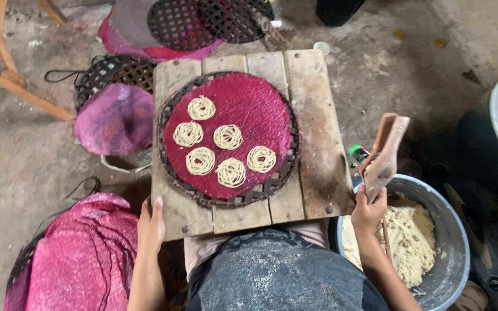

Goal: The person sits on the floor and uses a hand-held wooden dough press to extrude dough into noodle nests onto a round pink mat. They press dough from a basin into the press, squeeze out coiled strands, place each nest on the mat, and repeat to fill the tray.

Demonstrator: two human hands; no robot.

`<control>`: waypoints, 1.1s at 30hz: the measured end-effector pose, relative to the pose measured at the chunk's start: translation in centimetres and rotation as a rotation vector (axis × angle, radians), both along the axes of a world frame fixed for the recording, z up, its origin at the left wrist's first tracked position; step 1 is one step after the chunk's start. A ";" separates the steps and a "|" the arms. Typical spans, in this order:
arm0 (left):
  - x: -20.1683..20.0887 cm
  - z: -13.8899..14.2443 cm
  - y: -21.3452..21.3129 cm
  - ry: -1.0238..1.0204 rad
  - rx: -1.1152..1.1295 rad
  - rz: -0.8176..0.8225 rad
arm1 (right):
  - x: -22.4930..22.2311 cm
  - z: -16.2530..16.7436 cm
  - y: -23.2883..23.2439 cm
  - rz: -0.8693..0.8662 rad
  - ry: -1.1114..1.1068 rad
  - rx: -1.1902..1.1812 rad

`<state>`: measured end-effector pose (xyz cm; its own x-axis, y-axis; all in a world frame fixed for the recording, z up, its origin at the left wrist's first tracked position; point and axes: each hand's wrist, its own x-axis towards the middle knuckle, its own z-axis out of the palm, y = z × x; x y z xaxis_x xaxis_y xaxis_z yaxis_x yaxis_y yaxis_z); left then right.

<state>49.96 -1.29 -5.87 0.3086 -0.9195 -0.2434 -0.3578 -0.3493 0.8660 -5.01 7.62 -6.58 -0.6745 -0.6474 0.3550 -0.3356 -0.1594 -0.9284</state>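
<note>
Left hand [151,223]: rested flat on near left corner of wooden board [312,132], nothing held
Right hand [369,210]: closed on wooden noodle press [385,154], raised off board's right edge above dough basin [455,230]
Press handling: judged rigid, dough-slick; best gripped low
Noodle coils [228,137]: six on red mat [249,103], judged soft, fragile
Hidden: press underside; basin cut off

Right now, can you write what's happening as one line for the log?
left hand: on wooden board edge | right hand: holds wooden press above dough bowl | red mat: six noodle coils
</note>
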 end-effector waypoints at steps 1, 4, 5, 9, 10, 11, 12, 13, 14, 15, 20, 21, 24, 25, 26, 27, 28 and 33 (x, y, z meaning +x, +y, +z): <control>0.0 0.2 0.1 -0.012 -0.013 -0.001 | -0.3 0.3 -0.3 0.015 -0.023 0.021; -1.1 2.8 0.2 -0.158 -0.075 0.054 | -1.4 1.2 -1.5 0.046 -0.087 0.118; -2.1 4.3 0.3 -0.337 -0.199 0.109 | -2.0 1.4 -2.1 0.075 -0.111 0.125; -11.4 11.0 -2.8 -0.485 -0.820 0.052 | -5.6 2.1 -5.8 0.166 -0.157 0.159; -15.1 12.2 -4.3 -0.390 -0.838 -0.120 | -7.0 2.5 -7.0 0.185 -0.151 0.179; -19.1 13.2 -5.7 -0.245 -0.644 -0.291 | -8.6 2.8 -8.7 0.246 -0.180 0.167; -22.9 13.8 -7.3 -0.365 -0.635 -0.578 | -10.2 3.3 -10.8 0.305 -0.211 0.156; -26.9 14.2 -9.2 -0.101 -0.743 -0.757 | -11.8 3.8 -13.2 0.382 -0.194 0.140; -30.9 14.2 -11.6 -0.186 -0.806 -0.927 | -13.1 4.4 -15.8 0.458 -0.179 0.117; -35.1 14.1 -14.2 -0.204 -0.857 -1.007 | -14.3 5.3 -18.1 0.436 -0.206 0.160; -49.9 10.6 -26.6 -0.532 -0.748 -1.070 | -18.9 10.5 -30.0 0.273 -0.011 0.359; -51.2 9.6 -28.3 -0.595 -0.732 -1.071 | -19.4 11.4 -32.1 0.224 0.084 0.396; -53.2 7.3 -31.4 -0.767 -0.562 -1.135 | -21.1 13.6 -39.7 0.081 0.498 0.418; -53.4 6.6 -31.9 -0.817 -0.475 -1.165 | -21.4 14.1 -42.3 0.030 0.719 0.373; -53.6 5.9 -32.5 -0.804 -0.475 -1.167 | -21.8 14.4 -44.5 -0.013 0.936 0.333; -53.6 5.7 -32.8 -0.797 -0.476 -1.167 | -22.1 14.6 -46.4 -0.024 0.943 0.412; -53.7 5.6 -33.1 -0.794 -0.485 -1.163 | -22.3 14.9 -48.4 -0.039 0.951 0.483; -53.9 6.1 -34.1 -0.807 -0.454 -1.217 | -22.1 15.2 -55.9 -0.089 1.021 0.595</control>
<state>-3.92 -35.35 0.24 -0.7570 -0.6530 -0.0230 -0.6360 0.7283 0.2552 -27.08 -48.30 8.63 -0.3040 -0.8579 0.4142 -0.9526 0.2678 -0.1445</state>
